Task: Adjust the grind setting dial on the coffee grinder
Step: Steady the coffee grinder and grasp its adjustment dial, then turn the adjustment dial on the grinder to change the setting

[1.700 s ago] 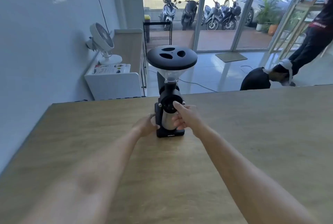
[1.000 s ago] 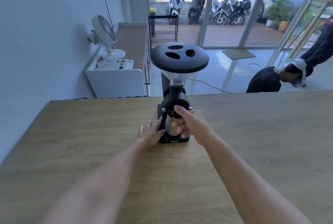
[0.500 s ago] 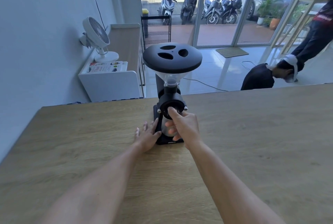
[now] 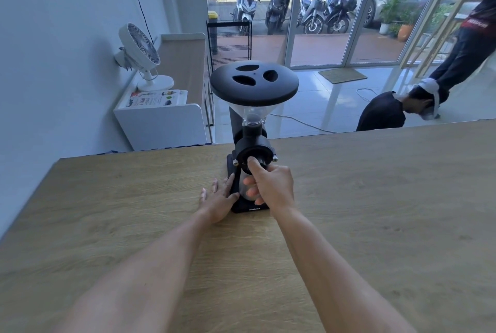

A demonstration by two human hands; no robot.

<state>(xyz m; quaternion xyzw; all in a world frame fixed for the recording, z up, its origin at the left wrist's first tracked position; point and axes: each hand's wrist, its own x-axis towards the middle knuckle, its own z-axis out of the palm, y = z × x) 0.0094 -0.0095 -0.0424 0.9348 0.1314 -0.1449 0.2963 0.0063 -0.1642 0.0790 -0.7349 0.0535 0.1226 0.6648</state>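
Note:
A black coffee grinder stands upright near the far edge of the wooden table. It has a wide black lid with three holes over a clear funnel hopper. The round black grind dial faces me on its front. My right hand grips the dial, thumb pressed on its face and fingers curled under it. My left hand lies flat on the table with spread fingers, its thumb side against the grinder's base.
The table's far edge runs just behind the grinder. Beyond it is a tiled floor with a white cabinet and a fan at the left. A crouching person and a standing person are at the right.
My left hand went from curled beside the base to lying flat with fingers spread against it. My right hand stays on the dial, its thumb now higher on the dial face.

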